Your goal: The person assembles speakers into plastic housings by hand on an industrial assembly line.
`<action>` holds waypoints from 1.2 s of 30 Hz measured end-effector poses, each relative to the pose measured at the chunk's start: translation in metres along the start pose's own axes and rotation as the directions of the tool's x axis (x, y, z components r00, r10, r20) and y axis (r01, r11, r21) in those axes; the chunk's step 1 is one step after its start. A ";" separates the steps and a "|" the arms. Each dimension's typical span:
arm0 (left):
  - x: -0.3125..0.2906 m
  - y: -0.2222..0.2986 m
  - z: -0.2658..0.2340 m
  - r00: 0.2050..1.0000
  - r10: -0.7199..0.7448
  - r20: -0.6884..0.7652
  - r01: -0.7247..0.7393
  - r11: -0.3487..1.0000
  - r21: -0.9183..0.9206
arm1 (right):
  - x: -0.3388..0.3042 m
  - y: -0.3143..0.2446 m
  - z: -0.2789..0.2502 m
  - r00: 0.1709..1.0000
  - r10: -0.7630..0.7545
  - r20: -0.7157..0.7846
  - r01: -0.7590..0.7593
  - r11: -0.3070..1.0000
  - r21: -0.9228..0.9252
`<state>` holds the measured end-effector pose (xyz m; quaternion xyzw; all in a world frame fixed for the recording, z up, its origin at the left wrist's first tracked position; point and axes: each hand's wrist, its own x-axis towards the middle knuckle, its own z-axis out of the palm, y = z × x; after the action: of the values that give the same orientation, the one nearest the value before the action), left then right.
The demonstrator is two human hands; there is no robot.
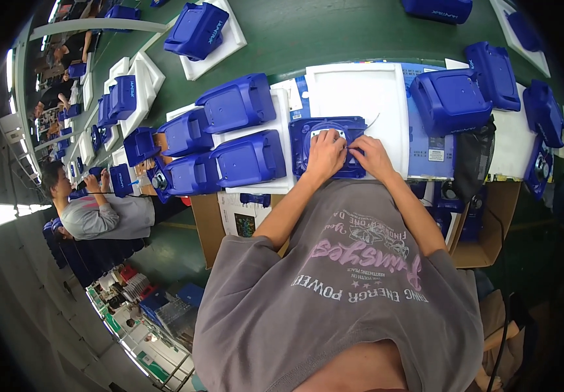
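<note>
A blue plastic panel lies in front of me, partly on a white foam pad. Set into its middle is a round speaker, its pale metal back facing up. My left hand grips that back from above with fingers bent over it. Close beside it, my right hand has its fingertips pinched together at the speaker's right edge; whatever they hold is hidden. A thin pale wire sticks up past the panel's upper right corner.
Blue speaker housings stand on foam to the left, more to the right. A black bag hangs at the bench edge near cardboard boxes. A co-worker works at the left.
</note>
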<state>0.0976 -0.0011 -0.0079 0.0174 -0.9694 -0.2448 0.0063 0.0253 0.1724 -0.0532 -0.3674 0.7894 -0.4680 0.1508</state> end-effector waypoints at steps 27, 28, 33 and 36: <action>0.155 -0.019 -0.039 0.741 0.061 0.669 0.022 0.993 -0.115 | 0.008 -0.014 0.000 0.978 0.209 0.014 -0.209 0.977 0.031; 0.144 0.009 -0.038 0.971 0.040 0.235 -0.053 0.997 0.050 | 0.008 -0.011 0.002 0.966 0.257 0.010 -0.257 0.961 0.104; 0.083 0.068 -0.007 0.979 0.202 0.026 -0.201 0.942 0.268 | -0.001 -0.002 0.027 0.963 -0.044 -0.266 0.038 0.999 -0.027; 0.076 0.057 -0.006 0.957 0.270 0.108 -0.289 0.924 0.251 | -0.007 0.001 0.027 0.968 -0.055 -0.243 0.061 0.998 0.016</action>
<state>0.0196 0.0439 0.0246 -0.1290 -0.9854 -0.1107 0.0042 0.0459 0.1607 -0.0686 -0.3286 0.7854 -0.5227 0.0436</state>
